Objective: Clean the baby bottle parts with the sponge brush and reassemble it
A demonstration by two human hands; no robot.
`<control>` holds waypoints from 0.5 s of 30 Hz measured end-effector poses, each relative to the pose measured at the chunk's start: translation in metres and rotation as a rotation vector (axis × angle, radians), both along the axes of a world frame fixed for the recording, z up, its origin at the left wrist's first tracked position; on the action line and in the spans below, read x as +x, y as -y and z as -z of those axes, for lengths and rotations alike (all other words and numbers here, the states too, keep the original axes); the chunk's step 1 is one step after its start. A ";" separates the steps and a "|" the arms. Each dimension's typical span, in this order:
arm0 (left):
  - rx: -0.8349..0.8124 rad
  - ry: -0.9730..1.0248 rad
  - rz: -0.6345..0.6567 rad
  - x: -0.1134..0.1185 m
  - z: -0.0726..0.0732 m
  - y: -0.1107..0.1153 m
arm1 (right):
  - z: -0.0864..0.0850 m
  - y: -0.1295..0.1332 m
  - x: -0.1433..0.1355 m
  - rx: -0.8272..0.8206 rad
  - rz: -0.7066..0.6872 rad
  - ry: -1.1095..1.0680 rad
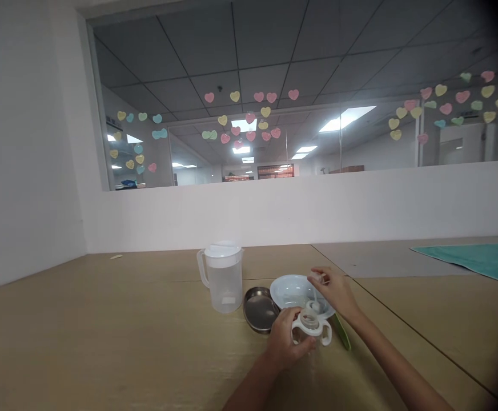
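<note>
My left hand is closed around the body of a clear baby bottle with a white collar and two white side handles. The bottle stands upright with its mouth uncovered. Above and behind it, my right hand pinches a small whitish bottle top with a straw that hangs down toward the bottle's far side. The fingers partly hide this top. Just beyond both hands sits a pale blue-white basin, partly covered by my right hand and the bottle.
A translucent lidded pitcher stands to the left, beside a shallow metal tray. A green strip-like object lies right of the bottle. Farther right is a teal cloth. A wall with a window rises behind the table.
</note>
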State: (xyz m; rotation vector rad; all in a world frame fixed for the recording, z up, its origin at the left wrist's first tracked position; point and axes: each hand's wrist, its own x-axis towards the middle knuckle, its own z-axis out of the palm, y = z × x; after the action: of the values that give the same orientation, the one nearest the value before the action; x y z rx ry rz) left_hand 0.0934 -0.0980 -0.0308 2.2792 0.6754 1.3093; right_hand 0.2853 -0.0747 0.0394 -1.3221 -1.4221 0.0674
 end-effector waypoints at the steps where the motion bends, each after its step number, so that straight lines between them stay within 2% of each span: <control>1: 0.006 -0.004 0.002 0.000 0.001 -0.001 | 0.010 -0.006 0.000 -0.014 0.009 -0.004; 3: 0.017 -0.010 0.000 0.000 0.002 -0.001 | 0.027 -0.013 -0.002 -0.052 -0.031 -0.008; 5: 0.028 -0.017 -0.008 0.000 0.002 -0.002 | 0.036 -0.012 -0.004 -0.111 -0.137 0.014; 7: 0.039 -0.020 -0.021 0.001 0.003 -0.002 | 0.038 -0.007 -0.005 -0.153 -0.269 0.056; 9: 0.045 -0.022 -0.031 0.001 0.004 -0.002 | 0.036 -0.001 -0.004 -0.154 -0.328 0.073; 12: 0.037 -0.018 -0.040 0.001 0.003 -0.002 | 0.035 0.006 0.002 -0.120 -0.215 0.017; 15: 0.025 -0.028 -0.036 0.000 0.001 0.000 | 0.045 0.010 0.013 -0.092 -0.038 -0.050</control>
State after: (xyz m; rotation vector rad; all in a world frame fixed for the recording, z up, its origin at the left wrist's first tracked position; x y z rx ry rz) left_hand 0.0939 -0.0983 -0.0321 2.3196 0.7163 1.3109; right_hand 0.2979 -0.0845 -0.0058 -1.3594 -1.4161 0.1921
